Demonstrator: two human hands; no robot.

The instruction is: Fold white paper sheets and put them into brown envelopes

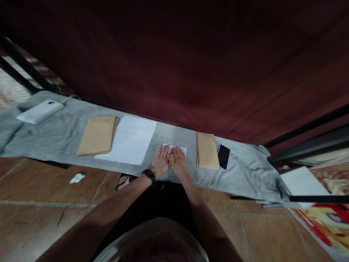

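Observation:
A small folded white paper [184,150] lies on the grey cloth in front of me, mostly covered by my hands. My left hand [160,162], with a black band on the wrist, rests flat on its left side, fingers stretched out. On its right side my right hand [179,162] lies flat too, fingers extended and pointing away from me. The two hands meet at the thumbs. Left of them lies a stack of large white paper sheets [135,140], partly under a stack of brown envelopes [96,135].
A smaller stack of brown envelopes [207,150] lies to the right, beside a dark-screened phone [223,157]. At the far left is a white device [40,111] with a cable. A dark red curtain [174,83] hangs behind the cloth-covered bench [242,174]. Black bars stand at both ends.

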